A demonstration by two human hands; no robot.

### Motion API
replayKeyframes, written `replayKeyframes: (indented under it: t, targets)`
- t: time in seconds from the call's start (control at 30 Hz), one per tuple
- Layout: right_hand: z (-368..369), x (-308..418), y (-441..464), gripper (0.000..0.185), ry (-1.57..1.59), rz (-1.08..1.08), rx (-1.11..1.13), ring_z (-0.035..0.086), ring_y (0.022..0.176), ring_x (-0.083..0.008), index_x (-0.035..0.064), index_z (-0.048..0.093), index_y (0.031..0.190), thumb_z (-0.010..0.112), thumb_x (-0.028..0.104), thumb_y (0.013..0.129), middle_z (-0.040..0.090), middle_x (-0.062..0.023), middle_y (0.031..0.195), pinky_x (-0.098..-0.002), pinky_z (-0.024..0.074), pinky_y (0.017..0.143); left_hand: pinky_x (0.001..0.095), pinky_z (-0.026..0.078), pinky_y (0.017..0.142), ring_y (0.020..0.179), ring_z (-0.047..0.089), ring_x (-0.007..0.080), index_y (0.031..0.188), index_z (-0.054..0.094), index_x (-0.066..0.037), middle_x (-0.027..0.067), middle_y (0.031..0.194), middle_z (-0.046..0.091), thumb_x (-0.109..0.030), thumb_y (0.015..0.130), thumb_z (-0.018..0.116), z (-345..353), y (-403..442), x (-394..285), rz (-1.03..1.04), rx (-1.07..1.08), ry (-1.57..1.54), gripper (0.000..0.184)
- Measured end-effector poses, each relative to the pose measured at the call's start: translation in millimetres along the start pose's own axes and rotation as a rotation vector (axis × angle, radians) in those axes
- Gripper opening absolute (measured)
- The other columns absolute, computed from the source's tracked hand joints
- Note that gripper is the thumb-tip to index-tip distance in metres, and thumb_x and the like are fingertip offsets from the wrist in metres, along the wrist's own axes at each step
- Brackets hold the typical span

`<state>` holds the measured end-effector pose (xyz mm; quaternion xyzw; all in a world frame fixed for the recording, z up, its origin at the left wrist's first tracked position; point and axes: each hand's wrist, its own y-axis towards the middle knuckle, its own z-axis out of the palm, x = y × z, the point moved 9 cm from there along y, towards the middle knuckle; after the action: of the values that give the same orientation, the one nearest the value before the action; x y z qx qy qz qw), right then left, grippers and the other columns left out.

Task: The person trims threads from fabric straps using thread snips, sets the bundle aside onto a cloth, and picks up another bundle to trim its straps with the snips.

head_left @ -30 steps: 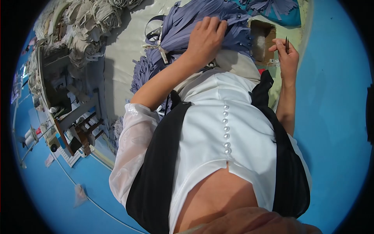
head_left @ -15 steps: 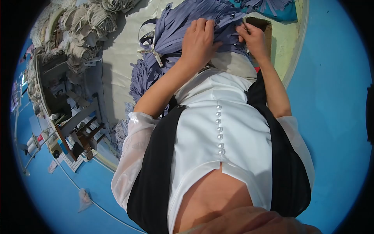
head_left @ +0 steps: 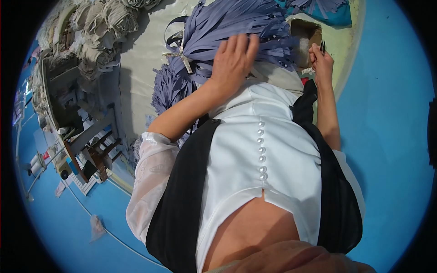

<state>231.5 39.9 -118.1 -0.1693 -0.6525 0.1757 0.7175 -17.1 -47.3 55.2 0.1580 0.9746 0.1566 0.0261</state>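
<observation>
Long purple-blue fabric strips [head_left: 214, 27] lie in a bundle at the top centre, tied near the left end with a pale printed band [head_left: 185, 58]. My left hand [head_left: 234, 59] is over the lower edge of the bundle, its fingers stretched out and slightly blurred. To the right, my right hand [head_left: 322, 63] is closed on a small dark pointed tool [head_left: 322, 46], apart from the strips. Small pale dots show at the bundle's right end. Between that end and my right hand is an open cardboard box [head_left: 314, 31] with whitish contents.
More purple strips [head_left: 168, 88] hang at the left of the bundle. A blue-green bag [head_left: 339, 16] with similar strips sits at the top right. Beige fabric bundles [head_left: 109, 22] are piled at the upper left, above a wooden frame or stool [head_left: 98, 152]. The floor [head_left: 391, 113] is blue.
My right hand moved in to the strips' right end, then back out right beside the box with the dark tool. My left hand has shifted slightly down and its fingers are more outstretched.
</observation>
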Motion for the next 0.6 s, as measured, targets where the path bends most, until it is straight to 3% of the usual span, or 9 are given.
replayKeyframes:
  t: [0.03, 0.17, 0.27, 0.37, 0.4, 0.43, 0.53, 0.6]
  targets:
    - [1, -2, 0, 0.026, 0.005, 0.000, 0.007, 0.036, 0.049, -0.0016, 0.0062, 0.066, 0.085, 0.068, 0.029, 0.097, 0.051, 0.0055, 0.064, -0.0200, 0.0239, 0.044, 0.0350, 0.044, 0.077, 0.090, 0.055, 0.0235, 0.109, 0.059, -0.006, 0.0075, 0.095, 0.054, -0.011, 0.080, 0.061, 9, -4, 7, -0.066, 0.053, 0.034, 0.029]
    - [10, 5, 2, 0.026, -0.009, -0.026, -0.001, 0.036, 0.048, -0.0013, 0.0056, 0.066, 0.085, 0.068, 0.029, 0.097, 0.051, 0.0054, 0.064, -0.0198, 0.0238, 0.044, 0.0339, 0.044, 0.075, 0.088, 0.055, 0.0228, 0.091, 0.057, -0.007, 0.0051, 0.087, 0.053, -0.012, 0.081, 0.060, 16, -5, -8, 0.189, 0.163, -0.053, 0.011]
    - [12, 15, 1, 0.026, 0.035, -0.040, 0.014, 0.036, 0.048, -0.0014, 0.0052, 0.066, 0.085, 0.068, 0.028, 0.097, 0.051, 0.0053, 0.064, -0.0201, 0.0240, 0.044, 0.0372, 0.047, 0.074, 0.085, 0.060, 0.0252, 0.094, 0.057, -0.006, 0.0083, 0.084, 0.058, -0.017, 0.080, 0.068, 15, 0, -7, 0.224, 0.202, -0.106, 0.020]
    - [12, 32, -4, 0.026, 0.040, -0.072, -0.005, 0.036, 0.048, -0.0021, 0.0049, 0.066, 0.085, 0.068, 0.028, 0.097, 0.051, 0.0047, 0.064, -0.0204, 0.0243, 0.044, 0.0420, 0.051, 0.073, 0.083, 0.065, 0.0298, 0.097, 0.060, -0.005, 0.0142, 0.084, 0.065, -0.023, 0.075, 0.078, 36, 15, 34, -0.194, 0.555, -0.334, 0.034]
    - [10, 36, -6, 0.026, 0.048, -0.081, -0.008, 0.036, 0.048, -0.0023, 0.0047, 0.066, 0.084, 0.068, 0.028, 0.097, 0.051, 0.0044, 0.063, -0.0205, 0.0243, 0.044, 0.0444, 0.053, 0.074, 0.082, 0.068, 0.0337, 0.108, 0.063, -0.006, 0.0195, 0.087, 0.068, -0.026, 0.070, 0.084, 36, 31, 46, -0.171, 0.560, -0.418, 0.048]
    - [10, 41, -6, 0.026, 0.055, -0.091, -0.009, 0.035, 0.048, -0.0025, 0.0045, 0.066, 0.084, 0.068, 0.027, 0.097, 0.050, 0.0042, 0.063, -0.0206, 0.0242, 0.044, 0.0420, 0.053, 0.079, 0.084, 0.068, 0.0357, 0.120, 0.065, -0.008, 0.0173, 0.087, 0.069, -0.021, 0.070, 0.083, 47, 38, 54, -0.133, 0.657, -0.759, 0.055]
    - [11, 53, -5, 0.025, 0.103, -0.113, 0.009, 0.035, 0.047, -0.0027, 0.0040, 0.065, 0.084, 0.067, 0.025, 0.098, 0.050, 0.0038, 0.063, -0.0208, 0.0241, 0.044, 0.0415, 0.052, 0.084, 0.090, 0.067, 0.0336, 0.134, 0.060, -0.011, 0.0128, 0.095, 0.069, -0.022, 0.068, 0.084, 43, 67, 83, -0.304, 0.643, -1.262, 0.071]
    - [13, 60, -5, 0.024, 0.124, -0.119, 0.013, 0.034, 0.047, -0.0027, 0.0039, 0.065, 0.085, 0.066, 0.024, 0.098, 0.049, 0.0037, 0.063, -0.0209, 0.0238, 0.044, 0.0402, 0.054, 0.080, 0.088, 0.067, 0.0291, 0.129, 0.060, -0.007, 0.0146, 0.095, 0.069, -0.013, 0.072, 0.081, 26, 75, 80, -0.439, 0.623, -1.545, 0.060]
